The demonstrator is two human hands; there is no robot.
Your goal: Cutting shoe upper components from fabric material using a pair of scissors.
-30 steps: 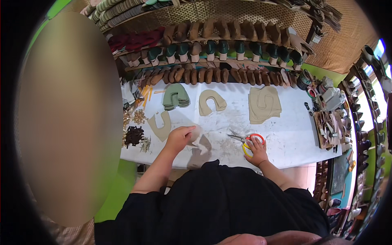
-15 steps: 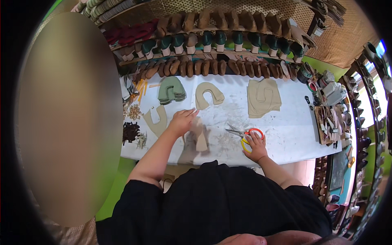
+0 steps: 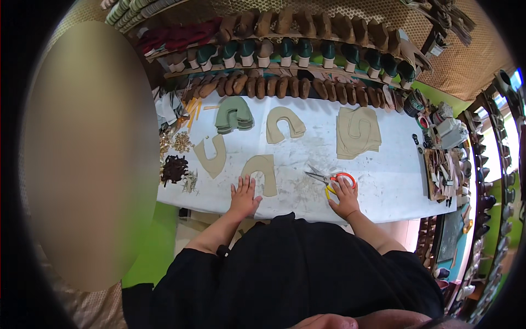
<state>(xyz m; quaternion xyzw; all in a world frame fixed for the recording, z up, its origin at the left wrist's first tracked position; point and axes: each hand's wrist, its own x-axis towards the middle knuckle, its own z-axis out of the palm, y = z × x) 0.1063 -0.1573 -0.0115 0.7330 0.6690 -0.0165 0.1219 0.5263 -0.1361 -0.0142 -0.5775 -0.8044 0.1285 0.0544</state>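
A tan U-shaped piece [image 3: 267,171] lies flat on the white-covered table in front of me. My left hand [image 3: 244,198] rests palm down, fingers spread over the end of its left leg. To the right are scissors [image 3: 316,176] with one red and one yellow handle, their blades slightly parted. My right hand [image 3: 345,198] lies over the handles with its fingers stretched out. Another tan U-shaped piece [image 3: 217,159] is at the left. Farther back are a stack of green U-shaped pieces [image 3: 234,112], a tan U-shaped stack [image 3: 278,127] and a larger tan stack [image 3: 358,143].
Shoe lasts and shoes fill racks [image 3: 279,86] along the far edge. Small brown scraps [image 3: 174,169] and gold-coloured bits [image 3: 182,142] lie at the left edge. A box of leather strips [image 3: 438,174] stands at the right, beside a pale container [image 3: 450,136].
The left hand has come down and nearer to me. The tan piece beside it, smeared by motion before, now lies flat. The right hand and scissors stay nearly in place.
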